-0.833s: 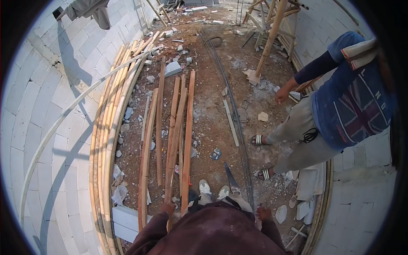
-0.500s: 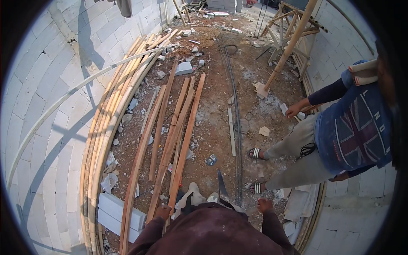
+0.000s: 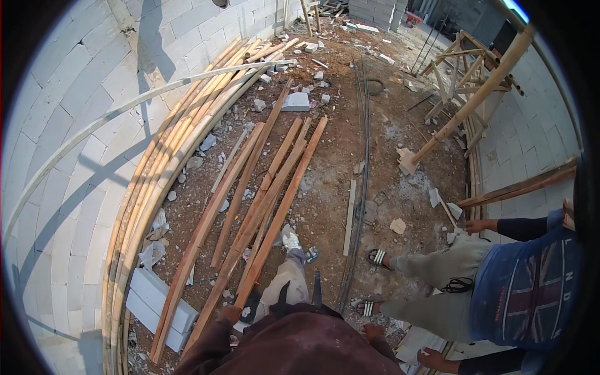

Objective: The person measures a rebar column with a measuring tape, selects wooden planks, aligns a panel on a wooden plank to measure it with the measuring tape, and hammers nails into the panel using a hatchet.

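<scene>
My left hand (image 3: pixel 231 314) hangs low with curled fingers, beside the near ends of the reddish-brown timber planks (image 3: pixel 275 169). Whether it touches a plank, or holds anything, is hidden. On the other side of my body, my right hand (image 3: pixel 374 331) is also down with fingers curled, and its grasp does not show. One of my legs reaches forward, its pale shoe (image 3: pixel 290 239) on the dirt right of the planks. A dark tapered blade (image 3: pixel 317 289), like a handsaw's, shows just ahead of my body.
A co-worker (image 3: pixel 500 281) in sandals stands at right, beside a long timber (image 3: pixel 525 185). Bamboo poles (image 3: pixel 181 144) lie along the left block wall; white blocks (image 3: pixel 161 306) sit near them. Dark thin rods (image 3: pixel 365 156) run lengthwise. A slanted post (image 3: pixel 469 103) stands before a wooden trestle (image 3: pixel 465 75).
One of my feet has stepped forward. My view has tilted, with far things shifting right. The co-worker has moved lower in view, and a long timber now shows beside them.
</scene>
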`<state>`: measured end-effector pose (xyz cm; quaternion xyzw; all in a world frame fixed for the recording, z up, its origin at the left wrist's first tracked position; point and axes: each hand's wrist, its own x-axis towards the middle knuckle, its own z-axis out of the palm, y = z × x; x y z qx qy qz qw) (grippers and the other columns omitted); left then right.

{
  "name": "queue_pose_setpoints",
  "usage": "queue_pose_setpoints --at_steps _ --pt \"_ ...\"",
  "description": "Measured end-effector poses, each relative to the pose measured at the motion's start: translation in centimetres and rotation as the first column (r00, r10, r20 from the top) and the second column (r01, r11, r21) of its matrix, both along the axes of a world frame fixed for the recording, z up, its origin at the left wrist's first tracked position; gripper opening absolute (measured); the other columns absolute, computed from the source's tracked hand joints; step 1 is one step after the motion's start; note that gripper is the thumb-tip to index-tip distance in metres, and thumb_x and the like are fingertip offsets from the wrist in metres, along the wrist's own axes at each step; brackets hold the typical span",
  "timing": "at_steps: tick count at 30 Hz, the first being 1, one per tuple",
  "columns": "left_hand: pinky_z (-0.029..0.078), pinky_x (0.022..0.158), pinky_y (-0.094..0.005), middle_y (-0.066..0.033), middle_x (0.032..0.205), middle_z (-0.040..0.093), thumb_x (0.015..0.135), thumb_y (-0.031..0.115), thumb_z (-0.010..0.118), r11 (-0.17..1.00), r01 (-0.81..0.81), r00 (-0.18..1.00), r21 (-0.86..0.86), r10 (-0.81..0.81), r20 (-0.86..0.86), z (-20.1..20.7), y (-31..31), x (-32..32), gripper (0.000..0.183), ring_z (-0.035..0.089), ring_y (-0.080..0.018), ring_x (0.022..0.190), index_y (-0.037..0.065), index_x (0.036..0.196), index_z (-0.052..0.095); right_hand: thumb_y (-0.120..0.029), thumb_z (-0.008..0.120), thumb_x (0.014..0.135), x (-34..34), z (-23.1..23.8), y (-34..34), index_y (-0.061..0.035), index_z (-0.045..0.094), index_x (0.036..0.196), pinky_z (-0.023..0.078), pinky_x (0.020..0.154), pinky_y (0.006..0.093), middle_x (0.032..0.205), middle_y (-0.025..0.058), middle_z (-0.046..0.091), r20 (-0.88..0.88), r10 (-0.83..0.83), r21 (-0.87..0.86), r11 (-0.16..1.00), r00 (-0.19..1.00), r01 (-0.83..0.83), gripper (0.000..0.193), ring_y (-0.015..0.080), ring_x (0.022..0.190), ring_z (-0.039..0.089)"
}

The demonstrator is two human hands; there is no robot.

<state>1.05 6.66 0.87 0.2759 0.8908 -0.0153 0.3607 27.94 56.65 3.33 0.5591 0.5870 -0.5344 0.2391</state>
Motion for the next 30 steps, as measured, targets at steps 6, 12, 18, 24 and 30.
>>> queue_pose_setpoints --at_steps 6,12,18,24,30 --pt "0.051 0.078 -0.0417 -0.0154 0.090 0.069 0.087 0.030 0.055 0.732 -0.667 0.738 0.138 0.625 0.254 2.0 8.4 -13.8 0.031 0.067 -0.0314 0.087 0.005 0.099 0.068 -0.042 0.056 0.085 -6.4 3.4 4.5 -0.0081 0.063 0.102 0.051 0.062 0.0397 0.090 0.0150 0.066 0.069 0.392 0.095 0.913 0.917 -0.397 0.039 0.0282 0.075 0.065" --pt "0.047 0.070 -0.0349 -0.0130 0.077 0.066 0.080 0.037 0.065 0.133 -0.933 0.319 0.334 0.736 0.598 3.7 21.1 -26.9 0.039 0.062 -0.0204 0.073 0.000 0.094 0.067 -0.041 0.057 0.087 -22.5 6.5 13.8 -0.0039 0.063 0.101 0.053 0.063 0.0388 0.095 0.0161 0.067 0.105 0.372 0.135 0.913 0.922 -0.384 0.040 0.0274 0.080 0.067" --pt "0.047 0.069 -0.0341 -0.0110 0.077 0.065 0.080 0.037 0.066 -0.098 -0.931 0.163 0.352 0.750 0.641 4.5 21.6 -29.0 0.039 0.061 -0.0188 0.072 0.000 0.091 0.066 -0.031 0.059 0.089 -45.8 10.5 15.8 0.0005 0.060 0.104 0.050 0.055 0.0289 0.091 0.0113 0.064 -0.123 0.356 0.247 0.915 0.926 -0.319 0.035 0.0195 0.070 0.066" --pt "0.049 0.075 -0.0417 -0.0183 0.087 0.067 0.080 0.035 0.064 -0.314 -0.930 -0.234 0.188 0.905 0.355 2.1 16.6 -23.5 0.036 0.065 -0.0327 0.083 0.000 0.087 0.066 -0.032 0.059 0.089 -61.8 8.2 20.2 -0.0004 0.057 0.106 0.051 0.054 0.0301 0.087 0.0111 0.063 -0.125 0.662 0.176 0.748 0.739 -0.640 0.036 0.0194 0.066 0.063" --pt "0.049 0.078 -0.0440 -0.0221 0.096 0.066 0.080 0.036 0.063 -0.585 -0.803 -0.589 0.112 0.808 0.002 4.9 17.3 -12.6 0.039 0.064 -0.0383 0.089 -0.001 0.092 0.067 -0.027 0.060 0.086 -75.6 2.5 21.0 0.0000 0.062 0.096 0.052 0.062 0.0381 0.075 0.0116 0.065 0.117 0.966 -0.050 0.239 0.232 -0.970 0.028 0.0222 0.065 0.061"
